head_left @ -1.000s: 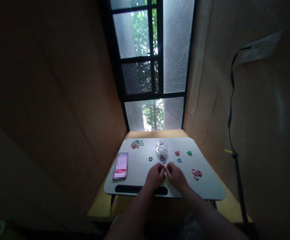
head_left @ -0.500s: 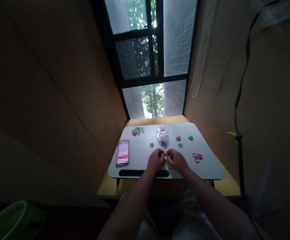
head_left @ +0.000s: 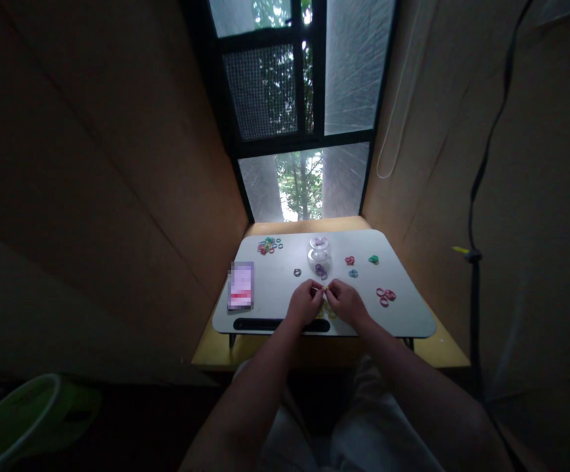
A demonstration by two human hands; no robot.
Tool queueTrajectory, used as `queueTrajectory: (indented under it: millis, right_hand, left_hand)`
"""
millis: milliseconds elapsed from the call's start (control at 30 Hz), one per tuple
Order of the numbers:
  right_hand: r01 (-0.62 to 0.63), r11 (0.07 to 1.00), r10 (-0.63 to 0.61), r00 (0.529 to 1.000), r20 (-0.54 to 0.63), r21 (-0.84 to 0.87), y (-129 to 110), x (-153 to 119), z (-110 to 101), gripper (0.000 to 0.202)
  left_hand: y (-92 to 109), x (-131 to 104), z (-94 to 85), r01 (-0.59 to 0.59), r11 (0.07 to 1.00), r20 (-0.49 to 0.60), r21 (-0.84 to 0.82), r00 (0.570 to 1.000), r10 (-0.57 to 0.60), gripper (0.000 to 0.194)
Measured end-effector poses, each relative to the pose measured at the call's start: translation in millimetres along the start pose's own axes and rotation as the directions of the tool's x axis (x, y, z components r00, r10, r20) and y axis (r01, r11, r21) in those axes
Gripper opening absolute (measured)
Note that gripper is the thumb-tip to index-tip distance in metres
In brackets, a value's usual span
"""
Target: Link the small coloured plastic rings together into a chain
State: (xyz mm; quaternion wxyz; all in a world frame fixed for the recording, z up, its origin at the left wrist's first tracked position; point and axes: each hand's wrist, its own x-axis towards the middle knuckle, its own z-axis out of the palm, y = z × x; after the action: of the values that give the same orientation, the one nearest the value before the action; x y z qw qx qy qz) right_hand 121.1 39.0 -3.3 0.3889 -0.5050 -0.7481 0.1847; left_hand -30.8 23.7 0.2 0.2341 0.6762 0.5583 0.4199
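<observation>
My left hand [head_left: 306, 303] and my right hand [head_left: 346, 301] meet over the near middle of a white lap table [head_left: 269, 295]. Their fingertips pinch a small yellow band [head_left: 325, 288] between them, though the fingers cover most of it. Beneath and between the hands lie several yellow bands [head_left: 331, 313]. Just beyond the fingertips are purple bands [head_left: 321, 271], in front of a clear round jar [head_left: 319, 254]. A dark band [head_left: 297, 272] lies to the left of the jar.
Red bands [head_left: 349, 260], blue bands [head_left: 353, 273], green bands [head_left: 374, 259] and pinkish-red bands [head_left: 386, 297] sit in groups on the right. A mixed pile [head_left: 268, 246] lies far left, above a blurred phone-like rectangle [head_left: 241, 286]. A black slot [head_left: 260, 324] runs along the near edge.
The camera view has tilted slightly down, so the table appears higher. Both hands remain together at the yellow band, with only small finger shifts.
</observation>
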Motion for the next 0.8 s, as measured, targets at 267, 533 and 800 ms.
queueTrajectory:
  millis: [267,533,800]
  right_hand:
    - [0.006,1.0,-0.006,1.0,0.0,0.004,2.2,2.0,1.6,0.021]
    - [-0.009,0.992,0.01,1.0,-0.007,0.127,-3.6,0.4,-0.9,0.009]
    - [-0.209,0.847,0.283,0.956,-0.08,0.489,30.5,32.7,-30.2,0.017]
  left_hand:
    - [-3.8,4.7,0.1,0.02,0.999,-0.03,-0.028,0.999,-0.02,0.01]
    - [-14.5,10.0,2.3,0.085,0.975,-0.078,-0.206,0.992,-0.103,0.012]
    - [-16.0,15.2,0.7,0.14,0.923,-0.101,-0.36,0.977,-0.188,0.014]
